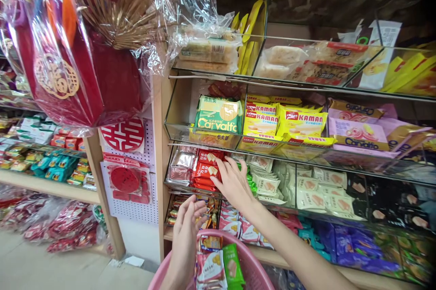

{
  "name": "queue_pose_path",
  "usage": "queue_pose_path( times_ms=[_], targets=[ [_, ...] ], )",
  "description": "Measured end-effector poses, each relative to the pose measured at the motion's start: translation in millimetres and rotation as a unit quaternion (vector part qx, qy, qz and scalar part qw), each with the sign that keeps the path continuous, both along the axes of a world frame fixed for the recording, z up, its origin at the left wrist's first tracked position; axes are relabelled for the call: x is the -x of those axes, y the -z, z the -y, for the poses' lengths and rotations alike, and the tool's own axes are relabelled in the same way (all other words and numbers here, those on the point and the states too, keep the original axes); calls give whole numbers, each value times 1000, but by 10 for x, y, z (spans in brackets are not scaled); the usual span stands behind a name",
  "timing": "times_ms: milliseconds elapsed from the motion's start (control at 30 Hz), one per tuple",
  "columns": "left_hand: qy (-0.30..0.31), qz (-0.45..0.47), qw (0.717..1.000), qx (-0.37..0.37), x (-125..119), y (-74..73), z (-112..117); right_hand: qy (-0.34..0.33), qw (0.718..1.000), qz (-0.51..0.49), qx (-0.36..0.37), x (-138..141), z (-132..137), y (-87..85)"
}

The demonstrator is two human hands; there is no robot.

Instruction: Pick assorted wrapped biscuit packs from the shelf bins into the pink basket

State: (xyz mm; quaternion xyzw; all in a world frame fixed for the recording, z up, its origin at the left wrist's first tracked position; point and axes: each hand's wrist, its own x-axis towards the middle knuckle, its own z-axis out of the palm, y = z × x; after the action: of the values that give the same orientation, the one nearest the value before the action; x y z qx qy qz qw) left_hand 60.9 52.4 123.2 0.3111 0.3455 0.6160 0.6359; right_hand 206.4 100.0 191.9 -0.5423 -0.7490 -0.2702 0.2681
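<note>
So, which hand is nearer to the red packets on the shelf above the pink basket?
Right. The right hand is at the red packets, spread over their right edge. The left hand is lower and farther from them, near the pink basket.

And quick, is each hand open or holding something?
Left hand: open, loosely curled, nothing seen in it.
Right hand: open, spread by the red packets; touching can't be told.

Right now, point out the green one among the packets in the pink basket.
The green packet, right of the white packet in the pink basket; of those visible there, only its face is mostly green.
</note>
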Motion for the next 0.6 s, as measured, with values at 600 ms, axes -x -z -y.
queue_pose_path(
  times_ms=[600],
  targets=[
    [167,189,958,138,67,-432,-172,-28,998,-14,60,21,-45,-166]
  ],
)
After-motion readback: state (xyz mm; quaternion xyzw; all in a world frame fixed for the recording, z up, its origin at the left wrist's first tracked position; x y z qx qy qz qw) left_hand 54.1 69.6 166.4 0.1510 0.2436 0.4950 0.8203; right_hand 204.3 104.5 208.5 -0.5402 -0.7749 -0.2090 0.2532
